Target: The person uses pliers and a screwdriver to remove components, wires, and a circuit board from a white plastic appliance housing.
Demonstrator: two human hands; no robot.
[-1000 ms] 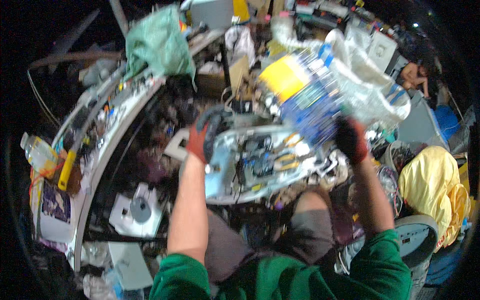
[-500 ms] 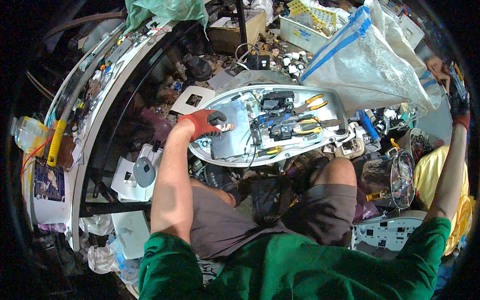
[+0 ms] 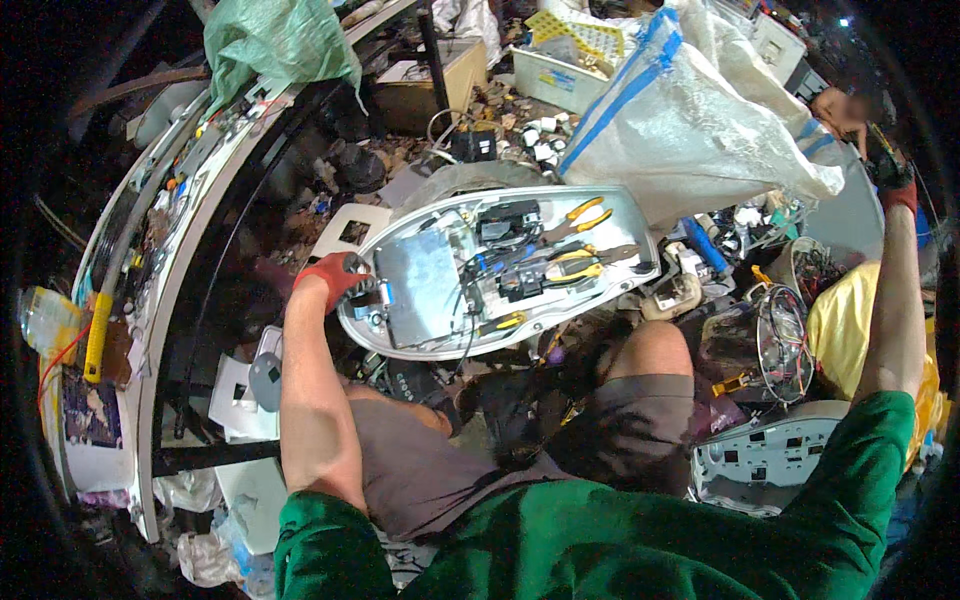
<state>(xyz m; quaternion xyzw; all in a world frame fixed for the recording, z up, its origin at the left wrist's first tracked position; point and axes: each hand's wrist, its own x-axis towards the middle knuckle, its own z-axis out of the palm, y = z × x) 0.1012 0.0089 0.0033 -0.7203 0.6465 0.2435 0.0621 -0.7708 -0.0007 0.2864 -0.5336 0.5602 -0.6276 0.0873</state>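
In front of my knees lies a white oval plastic housing (image 3: pixel 632 210), tilted a little. Over its left end is my left hand (image 3: pixel 338 280) in a red and dark glove, fingers curled together beside a small white and blue piece (image 3: pixel 386 292). Whether they grip that piece is hard to see. A flat silvery metal plate (image 3: pixel 415 285) covers the housing's left part. To its right lie black modules (image 3: pixel 508 222) with cables, and several yellow-handled pliers (image 3: pixel 575 268). My right hand (image 3: pixel 893 172), also gloved, is stretched far right, closed around something long and thin that is blurred.
A white woven sack (image 3: pixel 700 130) with blue stripes stands behind the housing. At the left runs a long curved white panel (image 3: pixel 165 300) carrying small parts and a yellow-handled tool (image 3: pixel 98 338). A wire-filled clear container (image 3: pixel 785 345) stands right. Another person (image 3: pixel 843 108) is at the far right.
My left hand has moved left from above the metal plate to the housing's left end. My right hand stays far out to the right. The whole view has shifted somewhat.
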